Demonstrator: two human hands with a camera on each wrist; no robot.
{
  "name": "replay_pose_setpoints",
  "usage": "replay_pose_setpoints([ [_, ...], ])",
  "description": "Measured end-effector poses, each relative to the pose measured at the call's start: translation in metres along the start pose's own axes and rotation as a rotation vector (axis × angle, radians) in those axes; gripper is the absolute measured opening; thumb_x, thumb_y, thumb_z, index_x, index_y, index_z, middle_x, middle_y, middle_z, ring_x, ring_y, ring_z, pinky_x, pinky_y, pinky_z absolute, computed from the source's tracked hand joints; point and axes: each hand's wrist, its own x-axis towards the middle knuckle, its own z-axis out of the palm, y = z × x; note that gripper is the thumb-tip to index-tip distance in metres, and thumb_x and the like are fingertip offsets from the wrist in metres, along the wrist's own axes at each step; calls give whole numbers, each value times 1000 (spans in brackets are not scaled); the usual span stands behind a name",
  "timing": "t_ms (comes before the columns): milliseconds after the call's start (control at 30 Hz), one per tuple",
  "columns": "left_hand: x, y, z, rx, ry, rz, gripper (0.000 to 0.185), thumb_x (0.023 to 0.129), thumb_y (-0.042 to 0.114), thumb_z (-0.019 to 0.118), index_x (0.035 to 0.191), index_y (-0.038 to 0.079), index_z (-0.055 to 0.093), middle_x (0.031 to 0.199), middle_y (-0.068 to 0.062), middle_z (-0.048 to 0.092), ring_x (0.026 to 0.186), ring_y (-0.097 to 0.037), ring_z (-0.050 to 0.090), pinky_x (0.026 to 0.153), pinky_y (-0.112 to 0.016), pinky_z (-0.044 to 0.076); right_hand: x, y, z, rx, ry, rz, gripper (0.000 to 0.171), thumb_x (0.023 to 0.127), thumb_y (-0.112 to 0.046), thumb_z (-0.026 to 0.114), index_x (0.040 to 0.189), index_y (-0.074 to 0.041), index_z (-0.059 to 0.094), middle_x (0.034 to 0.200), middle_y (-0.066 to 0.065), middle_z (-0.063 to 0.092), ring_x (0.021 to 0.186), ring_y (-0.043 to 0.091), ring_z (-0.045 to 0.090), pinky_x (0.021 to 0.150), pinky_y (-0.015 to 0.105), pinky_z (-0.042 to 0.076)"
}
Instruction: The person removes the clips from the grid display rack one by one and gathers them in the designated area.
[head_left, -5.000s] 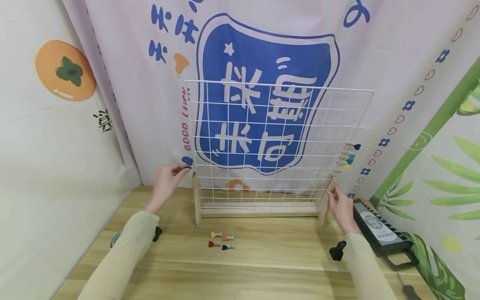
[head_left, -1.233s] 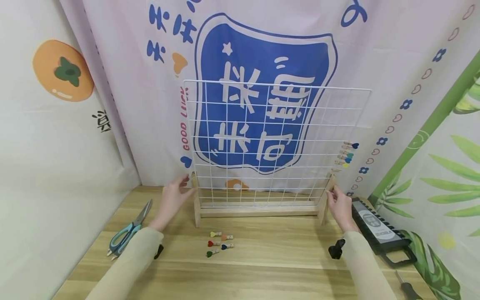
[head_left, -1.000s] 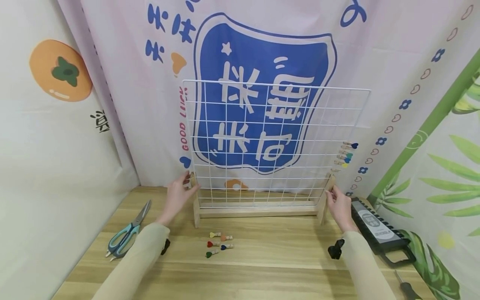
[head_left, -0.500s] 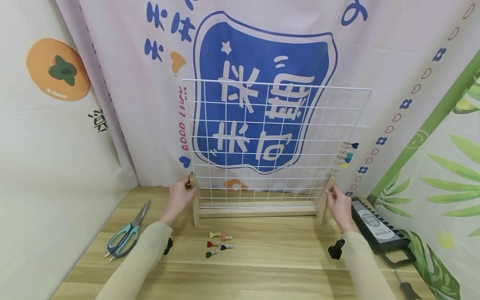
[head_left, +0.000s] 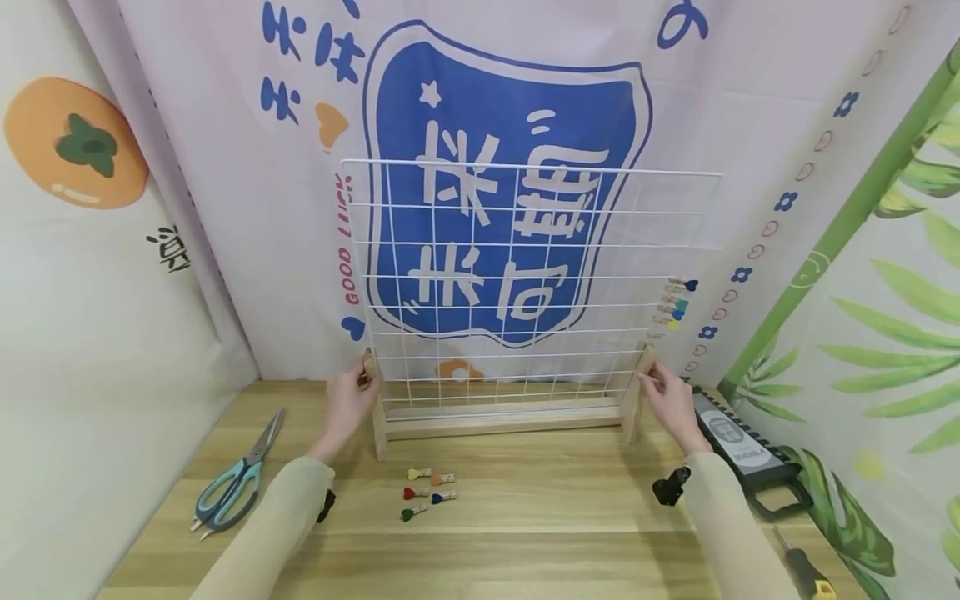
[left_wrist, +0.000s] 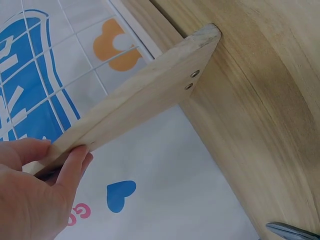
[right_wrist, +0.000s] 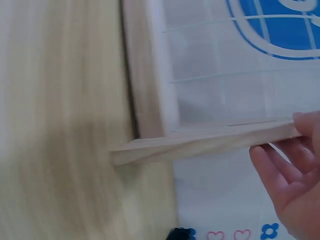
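A white wire grid panel stands upright in a wooden stand at the back of the table. My left hand grips the top of the left wooden post, thumb on one face and fingers on the other. On the opposite side, my right hand pinches the right wooden post near its top. Several mini clothespins with coloured hearts are clipped along the grid's right edge. Loose on the table in front lie more mini clothespins, among them a green one and a red one.
Teal-handled scissors lie at the left of the table. Along the right side rests a black and grey item with a ridged edge and a loop handle. A screwdriver is at the front right. Printed cloth hangs behind the grid.
Earlier my left hand pinched a small dark item at the grid's left edge; a green clothespin now lies on the table. That hand has closed on the left post. The head view shifted slightly.
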Motion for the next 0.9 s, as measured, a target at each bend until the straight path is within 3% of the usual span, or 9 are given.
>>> replay_pose_setpoints([
  [133,-2,-1,-1,9,3,10,21,89,-5,60,107,-16,62,103,-38,68,94,-50,69,83,-54,60,9,-7,-16,61,-13,24,53,105,-29,48,145,4,41,141,32,52,125,48,56,103,57,51],
  [300,-2,1,-1,12,12,14,17,89,-7,60,104,-15,62,102,-38,68,94,-50,70,83,-53,61,22,-31,-51,69,27,-14,57,104,-32,49,148,3,36,146,30,47,127,48,53,107,60,46],
  [400,-2,3,2,15,18,30,22,88,-7,61,108,-17,61,102,-39,67,92,-51,70,80,-53,61,28,-48,-75,79,45,18,60,105,-35,47,152,-3,30,152,26,43,133,45,48,111,59,43],
  [633,-2,1,1,14,-14,-12,30,90,-6,60,118,-16,59,108,-40,65,97,-50,69,83,-52,60,50,-71,-104,113,129,43,59,104,-42,45,151,-8,36,150,18,48,134,33,49,116,51,41],
  [800,-2,2,1,22,-9,-18,23,90,-5,60,111,-15,61,108,-39,65,97,-50,69,83,-52,61,57,-83,-109,94,171,31,55,103,-45,45,145,-9,46,146,17,53,131,28,51,115,47,43],
  [900,-3,2,1,22,3,-8,22,89,-5,60,109,-16,61,106,-40,66,95,-51,69,81,-52,61,59,-88,-109,69,206,21,48,103,-43,47,137,-9,55,140,15,57,124,18,53,114,45,46],
])
